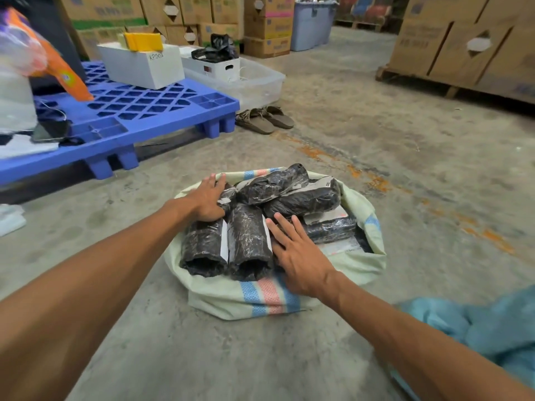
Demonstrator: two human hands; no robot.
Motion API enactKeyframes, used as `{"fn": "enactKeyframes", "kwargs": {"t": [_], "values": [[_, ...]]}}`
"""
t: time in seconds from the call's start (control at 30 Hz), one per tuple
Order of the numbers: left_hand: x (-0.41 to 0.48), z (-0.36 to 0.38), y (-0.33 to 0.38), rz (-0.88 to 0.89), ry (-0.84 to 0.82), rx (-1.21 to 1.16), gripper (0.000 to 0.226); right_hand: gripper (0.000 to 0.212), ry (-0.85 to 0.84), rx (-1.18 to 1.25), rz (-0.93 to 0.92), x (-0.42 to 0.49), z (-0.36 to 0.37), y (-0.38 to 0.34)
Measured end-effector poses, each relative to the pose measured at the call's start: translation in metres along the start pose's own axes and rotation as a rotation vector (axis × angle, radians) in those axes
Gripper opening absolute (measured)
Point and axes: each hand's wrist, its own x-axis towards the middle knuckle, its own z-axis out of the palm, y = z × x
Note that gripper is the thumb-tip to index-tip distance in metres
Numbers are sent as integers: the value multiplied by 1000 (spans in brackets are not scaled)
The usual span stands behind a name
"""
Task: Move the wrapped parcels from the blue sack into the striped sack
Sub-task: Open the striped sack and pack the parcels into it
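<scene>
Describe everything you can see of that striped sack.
The striped sack looks like pale woven plastic with blue and pink stripes. It sits open on the concrete floor, rim rolled down, heaped with black-wrapped parcels. The left hand rests on parcels at its far rim; the right hand lies flat on parcels near its front.

Blue pallet (139,108) w/ white box (142,66), sandals (265,118) beside, stacked cartons (463,44) behind.

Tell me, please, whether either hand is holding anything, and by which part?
Nothing is gripped: the left hand and the right hand both rest flat, fingers straight, on the wrapped parcels in the striped sack.
</scene>
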Motion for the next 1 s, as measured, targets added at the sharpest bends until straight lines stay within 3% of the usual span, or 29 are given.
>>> {"fn": "enactKeyframes", "kwargs": {"t": [0.13,0.2,0.3,0.37,0.43,0.53,0.63,0.7,0.83,1.0], "values": [[-24,-7,-4,-67,166,-233,81,66,133,293,6,-22,-28,16],[-43,-6,-5,-163,304,-314,68,48,330,379,155,-39,-35,28],[-66,7,-17,-416,450,-382,60,26,533,410,523,-61,-34,52],[-73,21,-31,-613,425,-470,65,33,452,414,810,-69,-26,69],[-77,33,-40,-748,314,-729,68,51,247,567,1084,-73,-12,83],[-82,46,-35,-767,149,-1174,46,79,-78,871,1326,-74,12,90],[-82,56,-29,-752,164,-1190,25,44,-70,962,1312,-77,26,87],[-85,61,-27,-756,190,-1206,29,32,8,859,1284,-84,32,91],[-92,62,-28,-741,278,-1188,48,20,21,850,1330,-101,10,98],[-105,17,-6,-647,392,-1050,41,20,-1,932,1270,-113,-45,101]]}}
